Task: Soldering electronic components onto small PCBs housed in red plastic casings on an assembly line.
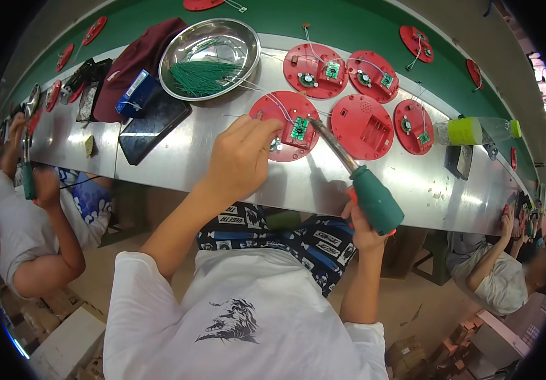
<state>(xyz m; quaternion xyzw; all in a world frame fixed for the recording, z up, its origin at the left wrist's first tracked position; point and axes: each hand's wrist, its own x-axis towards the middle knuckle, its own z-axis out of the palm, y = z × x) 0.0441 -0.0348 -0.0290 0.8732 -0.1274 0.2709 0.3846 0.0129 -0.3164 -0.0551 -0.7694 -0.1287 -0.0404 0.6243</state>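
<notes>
My right hand (366, 231) is wrapped round the green handle of a soldering iron (377, 199). Its metal tip reaches the edge of a small green circuit board (299, 129) on a round red plastic housing (298, 104). Over the left side of that housing, my left hand (241, 151) is closed in a pinch on a thin wire (230, 115), whose end sticks out past the hand. The fingertips partly cover the housing. Pale wires run from the board up toward a metal bowl (255, 60) holding many green wires (200, 77).
More red housings (361, 126) lie right and behind, several with boards. Left are a dark tablet-like slab (152, 133), a blue box (137, 92) and a maroon cloth (127, 63). A bottle (466, 131) lies right. People work at both sides; a green belt (349, 28) runs behind.
</notes>
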